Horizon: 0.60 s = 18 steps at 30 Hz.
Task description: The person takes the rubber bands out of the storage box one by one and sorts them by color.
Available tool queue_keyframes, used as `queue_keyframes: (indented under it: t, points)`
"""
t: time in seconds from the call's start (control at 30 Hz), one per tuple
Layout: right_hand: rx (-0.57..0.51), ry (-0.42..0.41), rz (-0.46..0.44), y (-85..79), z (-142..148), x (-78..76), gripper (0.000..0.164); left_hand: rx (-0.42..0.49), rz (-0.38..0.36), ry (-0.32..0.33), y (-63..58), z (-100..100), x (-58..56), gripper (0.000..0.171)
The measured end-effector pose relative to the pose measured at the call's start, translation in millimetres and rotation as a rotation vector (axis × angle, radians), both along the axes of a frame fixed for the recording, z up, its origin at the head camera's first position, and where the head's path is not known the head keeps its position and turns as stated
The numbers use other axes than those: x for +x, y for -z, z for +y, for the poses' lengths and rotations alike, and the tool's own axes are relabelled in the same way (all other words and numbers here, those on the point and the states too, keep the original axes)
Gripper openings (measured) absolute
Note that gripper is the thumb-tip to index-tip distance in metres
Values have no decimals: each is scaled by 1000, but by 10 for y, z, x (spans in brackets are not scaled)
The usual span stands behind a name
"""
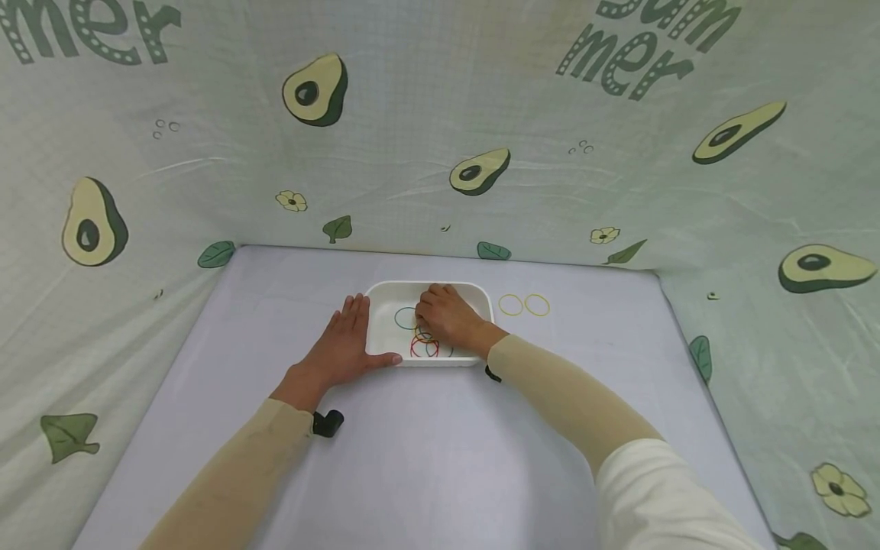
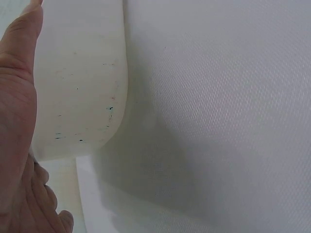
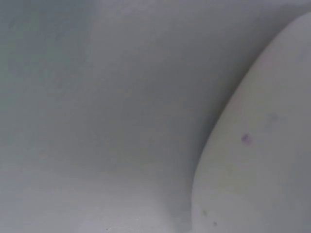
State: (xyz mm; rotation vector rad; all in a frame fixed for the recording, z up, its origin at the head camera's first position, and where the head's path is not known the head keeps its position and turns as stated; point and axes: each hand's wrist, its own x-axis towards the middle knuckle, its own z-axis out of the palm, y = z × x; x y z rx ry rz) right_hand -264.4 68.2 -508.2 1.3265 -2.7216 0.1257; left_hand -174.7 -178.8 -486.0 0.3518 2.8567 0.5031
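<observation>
In the head view a white tray [image 1: 385,336] holds several thin rubber bands. Among them are a green band [image 1: 396,318], a red band [image 1: 412,347] and a bit of yellow band [image 1: 415,331]. My left hand [image 1: 344,347] rests against the tray's left side, fingers straight, thumb along the front rim. The left wrist view shows that hand [image 2: 17,111] beside the tray wall [image 2: 80,87]. Inside the tray, my right hand [image 1: 447,317] reaches down with bent fingers at the bands. Its fingertips are hidden, so I cannot tell whether they pinch one.
Two yellow rubber bands [image 1: 511,305] lie side by side on the white table [image 1: 426,451], right of the tray. A cloth [image 1: 399,153] printed with avocados hangs behind and at both sides. Close up, the right wrist view shows the tray's pale outer wall [image 3: 257,160].
</observation>
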Motion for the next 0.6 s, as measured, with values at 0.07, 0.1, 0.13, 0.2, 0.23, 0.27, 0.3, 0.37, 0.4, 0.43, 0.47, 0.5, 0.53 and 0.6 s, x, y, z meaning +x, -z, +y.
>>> queue_keyframes:
  t: [0.07,0.1,0.13,0.2,0.23,0.27,0.3,0.37,0.4,0.43,0.47,0.5,0.53,0.6]
  points:
    - [-4,6,6,-4,-2,3,14,-2,1,0,2,-4,-1,134]
    - [-6,9,7,-5,-3,5,15,-3,0,0,-2,-4,-1,134]
    - [-9,14,10,-6,-2,8,15,-6,0,0,-2,-3,-2,134]
    - [-12,21,20,-6,-2,11,15,-8,-1,-2,-5,1,-3,134]
    - [-11,25,25,-5,-2,12,15,-9,0,-2,-2,2,-4,134]
    - [-9,29,29,-4,-3,13,15,-9,0,-3,-3,4,-4,134]
    - [-5,33,35,-4,-5,14,15,-9,-1,-3,-5,5,-3,135]
    - [2,43,46,-2,-10,14,17,-8,-1,-4,-7,6,-1,134]
    - [7,49,50,-2,-13,14,18,-9,0,-3,-4,6,0,134]
    - [10,54,55,0,-15,14,18,-10,0,-3,-1,6,1,134]
    - [11,58,61,0,-16,15,19,-10,-1,-3,-2,7,3,134]
    - [10,62,70,0,-16,16,20,-11,-1,-2,2,7,4,135]
    - [7,64,78,0,-13,16,19,-11,0,-2,5,7,4,135]
    - [-3,70,96,-7,-4,17,19,-9,-1,-1,6,7,2,135]
